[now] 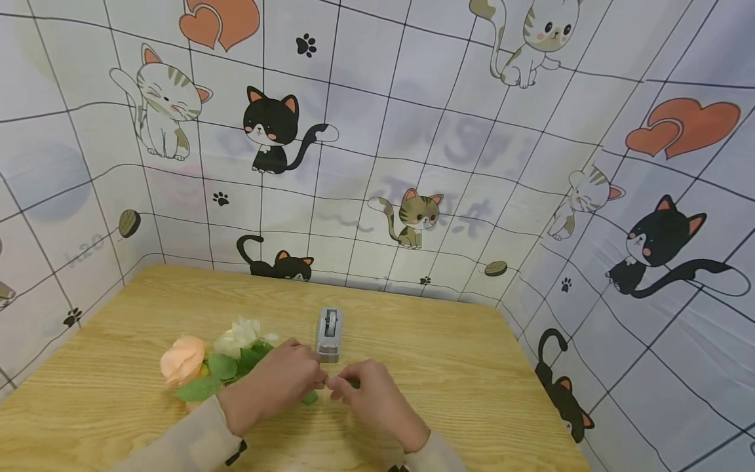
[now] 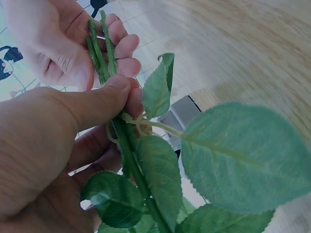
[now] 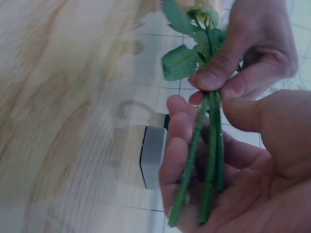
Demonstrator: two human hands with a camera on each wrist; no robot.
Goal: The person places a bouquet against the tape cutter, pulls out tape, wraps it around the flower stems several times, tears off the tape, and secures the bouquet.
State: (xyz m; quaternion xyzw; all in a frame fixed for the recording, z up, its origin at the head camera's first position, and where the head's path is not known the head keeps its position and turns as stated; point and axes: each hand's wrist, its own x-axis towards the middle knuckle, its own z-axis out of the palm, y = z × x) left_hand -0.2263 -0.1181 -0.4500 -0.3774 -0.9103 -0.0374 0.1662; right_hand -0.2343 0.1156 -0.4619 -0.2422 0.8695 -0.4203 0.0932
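Artificial roses, one peach rose (image 1: 183, 360) and one white rose (image 1: 238, 335), lie toward the left with green leaves (image 2: 243, 155) around them. My left hand (image 1: 277, 377) pinches the bundled green stems (image 2: 129, 145) between thumb and fingers, just below the leaves. Beyond it, the bare stem ends (image 3: 209, 155) run across the curled fingers of my right hand (image 1: 377, 400), whose thumb sits alongside them in the right wrist view. Both hands nearly touch each other. In the head view the stems are mostly hidden behind the hands.
A grey tape dispenser (image 1: 329, 337) stands on the wooden table (image 1: 448, 367), just beyond the hands. Behind and beside the table hangs a white grid-patterned cloth (image 1: 366, 131) printed with cartoon cats.
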